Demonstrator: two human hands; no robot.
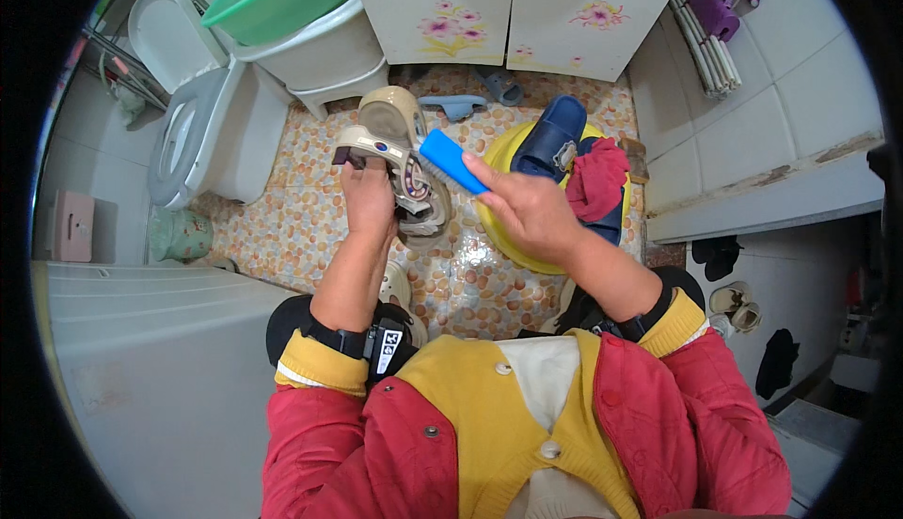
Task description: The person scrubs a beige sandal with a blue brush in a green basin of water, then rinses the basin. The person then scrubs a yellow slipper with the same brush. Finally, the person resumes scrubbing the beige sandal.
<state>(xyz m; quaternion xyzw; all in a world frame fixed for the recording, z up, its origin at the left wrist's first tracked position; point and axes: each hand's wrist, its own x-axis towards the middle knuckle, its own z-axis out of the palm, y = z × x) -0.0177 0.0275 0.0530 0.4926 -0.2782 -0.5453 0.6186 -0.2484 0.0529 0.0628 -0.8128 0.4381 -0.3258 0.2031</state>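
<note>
My left hand (370, 197) has its fingers inside a beige sandal (412, 177) with dark straps and small decorations, holding it up off the floor. A second beige sandal (390, 113) shows behind it, partly hidden. In my right hand (529, 211) is a scrubbing brush (442, 154) with a blue back, its pale bristles turned down beside the held sandal. To the right, a yellow basin (503, 234) bears dark blue slippers (553, 133) and a crumpled red cloth (599, 179).
A white toilet (202, 133) stands at the left, near a green basin (296, 2) on a white tub. Blue slippers (454, 105) lie under the flowered cabinet (442, 16). A white appliance (169, 378) fills the near left. The floor (292, 228) is pebble-patterned and looks wet.
</note>
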